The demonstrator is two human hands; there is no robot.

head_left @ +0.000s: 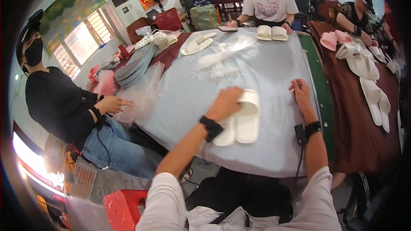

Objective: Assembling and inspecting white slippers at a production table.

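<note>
A pair of white slide slippers [247, 122] lies side by side on the pale grey-blue table cover, toes pointing away from me. My left hand [226, 103] is closed over the strap end of the left slipper and hides much of it; the hand is slightly blurred. Close to the table's right edge, my right hand [301, 90] rests with loosely bent fingers apart and nothing in them. Both wrists wear black bands, and a small black box [300, 134] with a cable sits at the right one.
Clear plastic bags [227, 55] lie mid-table, with white slippers [199, 44] beyond them. Across from me, a person [270, 4] stands behind another white pair [272, 33]. Another person [55, 98] is at the left. More slippers [372, 90] line the brown-covered table at right. A red stool [122, 207] stands lower left.
</note>
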